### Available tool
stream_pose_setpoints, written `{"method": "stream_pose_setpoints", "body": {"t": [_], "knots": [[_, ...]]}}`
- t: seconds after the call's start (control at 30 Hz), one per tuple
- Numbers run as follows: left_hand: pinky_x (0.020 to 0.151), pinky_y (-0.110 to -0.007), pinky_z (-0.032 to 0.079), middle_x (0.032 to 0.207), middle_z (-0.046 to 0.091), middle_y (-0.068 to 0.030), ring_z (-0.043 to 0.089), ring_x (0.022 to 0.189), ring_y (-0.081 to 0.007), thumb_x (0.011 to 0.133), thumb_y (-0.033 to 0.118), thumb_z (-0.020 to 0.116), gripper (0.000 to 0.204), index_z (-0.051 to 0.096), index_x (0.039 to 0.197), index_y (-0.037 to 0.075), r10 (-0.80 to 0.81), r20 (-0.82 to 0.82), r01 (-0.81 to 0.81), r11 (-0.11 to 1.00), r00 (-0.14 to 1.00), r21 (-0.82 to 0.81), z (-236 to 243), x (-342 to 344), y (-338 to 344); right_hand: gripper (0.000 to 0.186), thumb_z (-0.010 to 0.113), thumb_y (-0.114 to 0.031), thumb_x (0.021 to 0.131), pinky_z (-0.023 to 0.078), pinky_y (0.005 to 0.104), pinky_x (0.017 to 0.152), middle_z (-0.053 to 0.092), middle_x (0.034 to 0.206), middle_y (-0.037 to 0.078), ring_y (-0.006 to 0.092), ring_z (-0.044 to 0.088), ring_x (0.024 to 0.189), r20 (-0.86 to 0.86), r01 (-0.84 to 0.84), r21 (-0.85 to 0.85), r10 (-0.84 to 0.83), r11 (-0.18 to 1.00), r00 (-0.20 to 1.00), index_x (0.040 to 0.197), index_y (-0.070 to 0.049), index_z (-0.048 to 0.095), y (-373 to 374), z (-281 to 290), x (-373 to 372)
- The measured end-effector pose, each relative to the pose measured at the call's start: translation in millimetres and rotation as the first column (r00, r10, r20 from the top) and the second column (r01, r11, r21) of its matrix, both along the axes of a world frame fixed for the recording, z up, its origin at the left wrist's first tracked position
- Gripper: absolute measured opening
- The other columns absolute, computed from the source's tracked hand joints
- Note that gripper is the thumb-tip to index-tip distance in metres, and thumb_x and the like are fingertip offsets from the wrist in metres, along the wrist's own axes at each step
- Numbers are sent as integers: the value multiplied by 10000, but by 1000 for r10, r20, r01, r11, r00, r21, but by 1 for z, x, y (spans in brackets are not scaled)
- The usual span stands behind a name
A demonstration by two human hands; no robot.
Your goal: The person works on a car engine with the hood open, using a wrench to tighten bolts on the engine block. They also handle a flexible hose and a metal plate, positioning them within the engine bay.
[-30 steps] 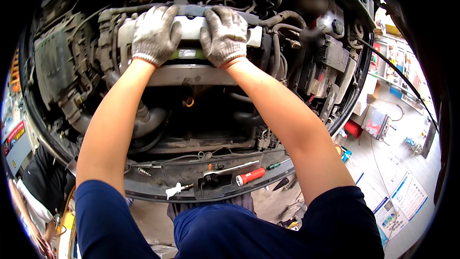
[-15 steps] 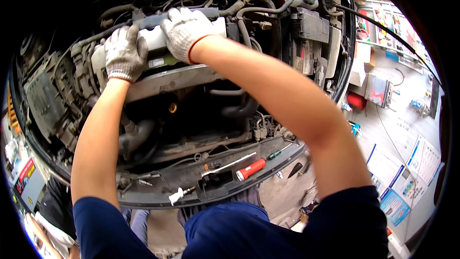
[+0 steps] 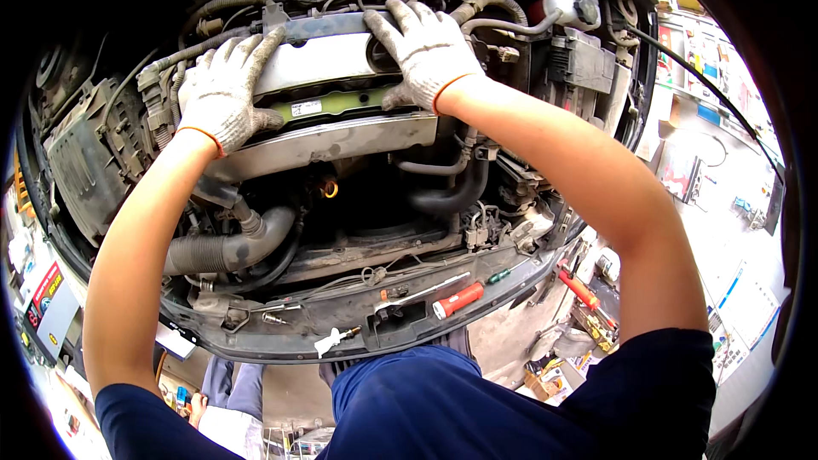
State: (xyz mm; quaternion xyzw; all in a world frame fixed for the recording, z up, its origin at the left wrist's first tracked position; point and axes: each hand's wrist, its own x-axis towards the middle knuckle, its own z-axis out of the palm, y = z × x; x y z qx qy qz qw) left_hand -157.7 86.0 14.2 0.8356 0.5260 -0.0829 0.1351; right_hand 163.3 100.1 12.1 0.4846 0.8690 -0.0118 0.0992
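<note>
A silver engine cover (image 3: 317, 64) with a green strip (image 3: 345, 105) along its near side lies across the engine bay in front of me. My left hand (image 3: 225, 95), in a soiled white knit glove, rests on its left end, fingers stretched toward the back. At the other end, my gloved right hand (image 3: 429, 58) lies with fingers spread over the top. Both thumbs reach down by the green strip. Nothing loose shows in either hand. Closer to me runs a bare metal panel (image 3: 332, 143).
On the front panel (image 3: 298, 328) lie a red flashlight (image 3: 458, 300), a long metal tool (image 3: 434, 288), a green-handled tool (image 3: 498, 276) and a white nozzle-like piece (image 3: 334, 341). A ribbed air hose (image 3: 209, 254) sits at left. Another person's hand (image 3: 198, 409) shows at lower left.
My hands have moved apart, the right one shifting right along the cover. Their fingers have spread, and more of the cover and green strip shows. The whole view has shifted too.
</note>
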Motion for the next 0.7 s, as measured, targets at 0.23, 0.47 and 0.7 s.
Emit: {"method": "stream_pose_setpoints", "body": {"t": [0.23,0.47,0.7], "knots": [[1308,-600,356,1661,552,-131,446,1594,-386,739,410,1008,1281,302,1802,300,-7,-45,7,1000,999,2,0,7,-8,1362,1067,-449,655,415,537,1297,489,1696,211,433,454,1578,29,73,-172,-68,982,997,1765,-156,335,-2,8,-11],[1286,-543,438,1650,560,-135,481,1571,-407,710,351,1026,1300,310,1794,336,-25,-53,29,997,998,73,-12,-1,0,1253,1037,-475,719,451,527,1264,514,1666,170,390,472,1563,21,72,-116,-70,991,997,1744,-185,376,3,12,-12],[1293,-563,425,1755,451,-158,447,1614,-379,893,564,884,1113,285,1802,332,187,-257,-187,982,948,24,27,61,-18,931,900,-538,903,498,464,1221,605,1605,189,369,598,1470,-262,217,-110,-239,970,935,1650,-130,522,-28,30,37]]}}
